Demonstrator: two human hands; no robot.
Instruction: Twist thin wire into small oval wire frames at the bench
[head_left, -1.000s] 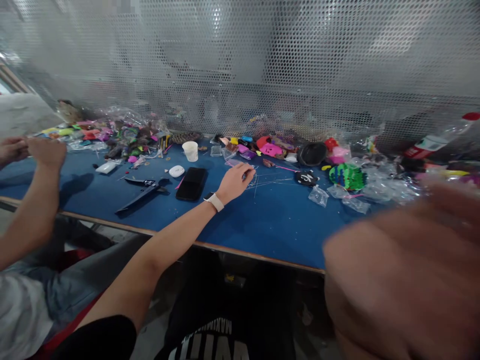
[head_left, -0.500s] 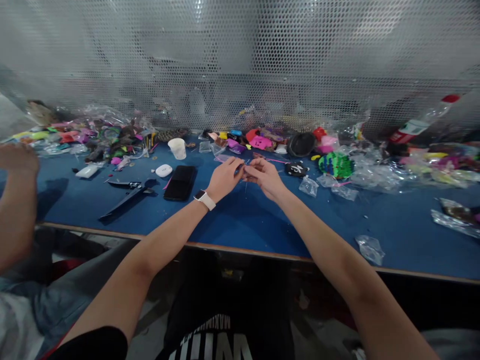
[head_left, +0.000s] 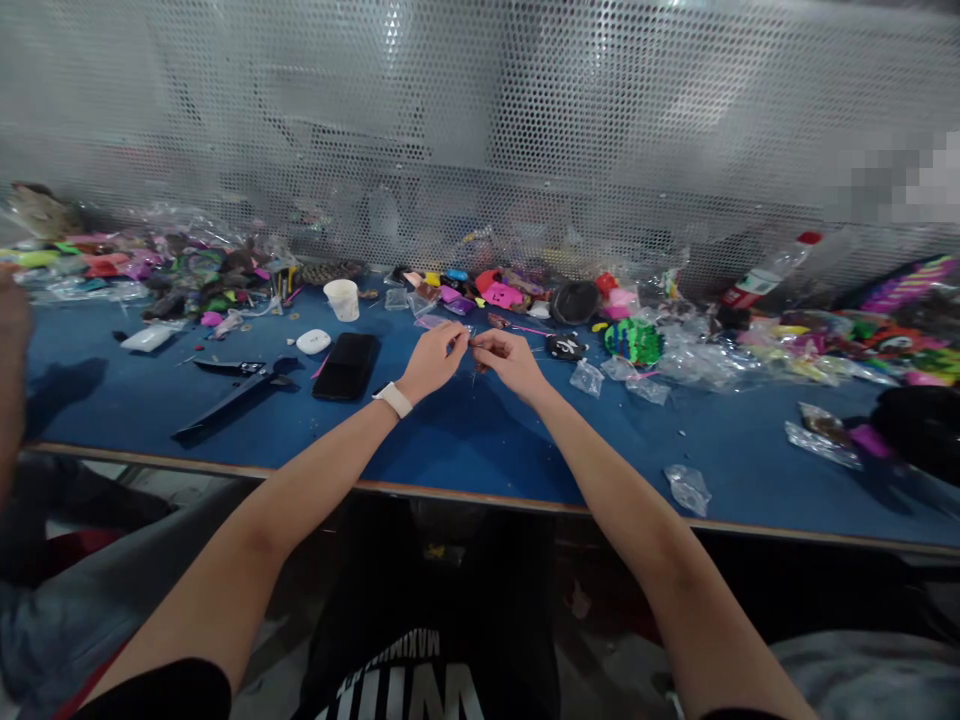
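Note:
My left hand (head_left: 435, 357) and my right hand (head_left: 510, 362) meet fingertip to fingertip above the blue table (head_left: 465, 450). Both are pinched closed. What lies between the fingertips is too small to make out; a thin strand and a small brownish bit show just under the right fingers. Behind the hands lie a pink thin stick (head_left: 531, 330) and small clear plastic pieces. A black phone (head_left: 346, 366) rests to the left of my left hand, beside a white rounded case (head_left: 313, 342). Right of my right hand is a black pouch-like piece with white marks (head_left: 565, 346).
Black scissors (head_left: 234, 395) lie at the left, with a paper cup (head_left: 342, 299) behind the phone. Plastic bags and colourful small items line the perforated metal wall (head_left: 450, 130). A red-capped bottle (head_left: 772, 272) leans at the right. Another person's arm (head_left: 11, 370) is at the left edge.
The whole view has shifted to the right, so the table items appear further left. My hands stay together, with their fingertips slightly further apart. A dark object now shows at the right edge.

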